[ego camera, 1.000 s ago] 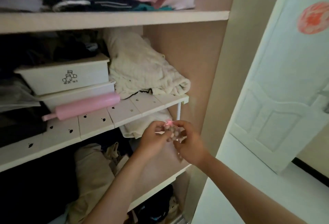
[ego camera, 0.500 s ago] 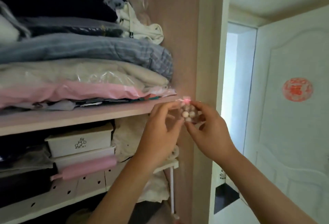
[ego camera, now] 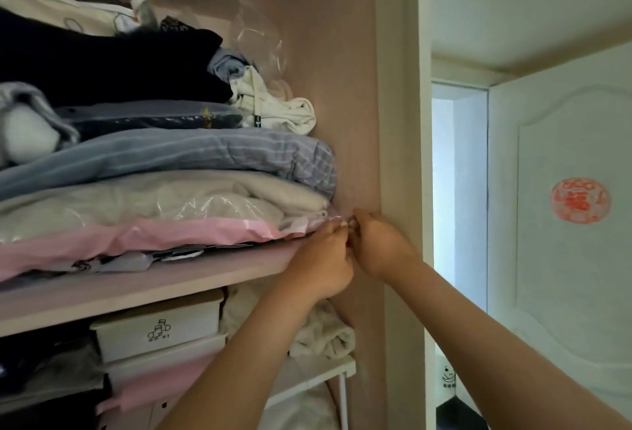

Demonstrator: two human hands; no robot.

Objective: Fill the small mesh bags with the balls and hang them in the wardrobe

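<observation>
1. Left hand (ego camera: 321, 258) and right hand (ego camera: 379, 245): fingers curled, tips meeting. Both pinch a small pale-pink scrap, judged to be the top of the mesh bag (ego camera: 336, 221).
2. Location: the bag sits at the fingertips, in the corner where the shelf (ego camera: 171, 281) meets the side wall (ego camera: 352, 122). The right hand is nearer the wall.
3. Bag body, balls and long axis: hidden.
4. White box (ego camera: 157, 327) below: lidded, contents unseen.

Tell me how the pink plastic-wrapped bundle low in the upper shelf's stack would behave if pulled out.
Probably floppy: the pink plastic-wrapped bundle sags and wrinkles along the shelf edge. Its glossy film looks slippery, so it may slide out. Likely to drag, though: the cream blanket and striped blue quilt lie on it and could topple.
</observation>
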